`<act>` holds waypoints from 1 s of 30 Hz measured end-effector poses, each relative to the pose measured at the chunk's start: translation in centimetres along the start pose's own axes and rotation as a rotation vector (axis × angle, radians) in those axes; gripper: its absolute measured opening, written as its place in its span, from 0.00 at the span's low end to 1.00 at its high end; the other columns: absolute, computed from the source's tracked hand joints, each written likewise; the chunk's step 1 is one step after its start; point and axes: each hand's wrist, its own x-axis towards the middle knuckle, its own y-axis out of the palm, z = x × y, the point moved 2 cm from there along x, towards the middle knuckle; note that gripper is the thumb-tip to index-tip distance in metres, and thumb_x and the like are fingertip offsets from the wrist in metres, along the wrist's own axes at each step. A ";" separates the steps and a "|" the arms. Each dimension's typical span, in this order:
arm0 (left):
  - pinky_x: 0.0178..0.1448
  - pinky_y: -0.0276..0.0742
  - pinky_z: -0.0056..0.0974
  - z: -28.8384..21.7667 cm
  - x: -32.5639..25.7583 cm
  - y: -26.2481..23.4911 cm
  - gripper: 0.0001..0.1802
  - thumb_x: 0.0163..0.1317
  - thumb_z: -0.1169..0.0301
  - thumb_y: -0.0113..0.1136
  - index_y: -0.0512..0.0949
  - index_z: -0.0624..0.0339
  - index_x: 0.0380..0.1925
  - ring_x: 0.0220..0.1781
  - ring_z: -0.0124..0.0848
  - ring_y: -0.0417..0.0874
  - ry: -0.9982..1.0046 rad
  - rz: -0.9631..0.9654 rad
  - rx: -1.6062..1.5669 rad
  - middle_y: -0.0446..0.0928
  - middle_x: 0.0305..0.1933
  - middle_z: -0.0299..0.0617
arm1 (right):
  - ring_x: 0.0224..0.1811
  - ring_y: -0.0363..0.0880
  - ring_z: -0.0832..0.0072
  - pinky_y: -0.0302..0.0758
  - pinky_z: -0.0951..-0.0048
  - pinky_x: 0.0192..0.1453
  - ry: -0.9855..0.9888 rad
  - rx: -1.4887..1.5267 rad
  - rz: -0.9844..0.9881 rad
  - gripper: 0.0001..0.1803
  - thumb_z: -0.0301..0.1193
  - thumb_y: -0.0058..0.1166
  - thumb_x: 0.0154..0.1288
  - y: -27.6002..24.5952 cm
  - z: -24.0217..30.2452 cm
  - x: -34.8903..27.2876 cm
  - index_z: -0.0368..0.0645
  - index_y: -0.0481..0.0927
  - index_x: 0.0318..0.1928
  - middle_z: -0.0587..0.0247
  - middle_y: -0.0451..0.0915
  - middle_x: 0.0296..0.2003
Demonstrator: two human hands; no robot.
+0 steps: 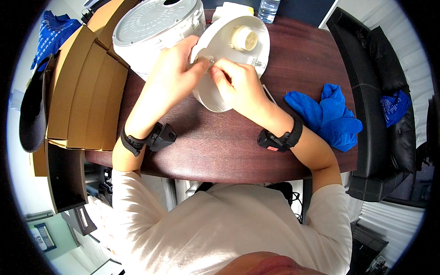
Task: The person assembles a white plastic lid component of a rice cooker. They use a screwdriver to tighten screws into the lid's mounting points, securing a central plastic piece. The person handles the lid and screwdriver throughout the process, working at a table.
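Closest to the lens, a pale long-sleeved top (pixel 229 224) fills the bottom of the shot, with both forearms reaching up from it over a dark wood table (pixel 220 146). Black wrist straps (pixel 146 140) are worn on both arms, each with a small black unit clipped on.

Further up, a round white plastic lid (pixel 233 59) is held tilted over the table, underside up, with a cream-coloured knob part (pixel 244 38) sticking out near its middle. It's gripped along its left rim by the left hand (pixel 172 73), thumb and fingers curled round the edge. The right hand (pixel 236 82) is pressed against the lid's face just next to it, fingers bent in and pinched on something small and metallic (pixel 211 60) at the rim. Too tiny to say what it is exactly; could be a screw or clip. Both hands are basically touching at that spot.

Right behind the lid, a white round appliance body (pixel 156 27) with a dotted top is parked, partly hidden by the left hand. Flattened cardboard boxes (pixel 87 91) are stacked along the left edge of the table. A crumpled blue cloth (pixel 327 114) is left on the right side, well apart from the hands. A clear water bottle (pixel 268 9) is seen at the far edge, and a black sofa (pixel 385 105) is off to the right.
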 end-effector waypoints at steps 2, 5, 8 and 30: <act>0.33 0.76 0.40 0.0 0.0 0.0 0.12 0.59 0.72 0.56 0.75 0.66 0.42 0.28 0.41 0.84 -0.002 -0.003 -0.006 0.79 0.26 0.55 | 0.21 0.79 0.55 0.74 0.61 0.26 0.080 0.095 0.031 0.08 0.28 0.52 0.64 0.0 -0.2 0.1 0.38 0.75 0.29 0.50 0.78 0.21; 0.33 0.76 0.39 0.2 0.0 0.0 0.13 0.58 0.72 0.56 0.75 0.66 0.42 0.27 0.41 0.83 0.004 -0.004 0.001 0.78 0.25 0.55 | 0.20 0.79 0.56 0.73 0.62 0.25 0.127 0.074 0.062 0.08 0.27 0.53 0.63 -0.8 0.2 0.3 0.38 0.75 0.28 0.50 0.77 0.20; 0.32 0.75 0.39 0.2 -0.1 -0.1 0.13 0.58 0.72 0.56 0.74 0.67 0.41 0.26 0.41 0.83 0.013 -0.006 0.006 0.78 0.25 0.55 | 0.20 0.79 0.58 0.74 0.63 0.25 0.056 -0.003 0.039 0.06 0.27 0.55 0.62 -1.0 0.8 0.2 0.39 0.75 0.29 0.51 0.78 0.21; 0.38 0.74 0.32 -0.2 0.0 -0.3 0.13 0.61 0.72 0.57 0.75 0.66 0.44 0.33 0.25 0.76 -0.093 0.069 0.013 0.78 0.32 0.43 | 0.22 0.80 0.57 0.78 0.61 0.27 -0.218 -0.282 -0.032 0.06 0.28 0.57 0.59 -1.1 1.3 0.3 0.41 0.74 0.30 0.56 0.77 0.23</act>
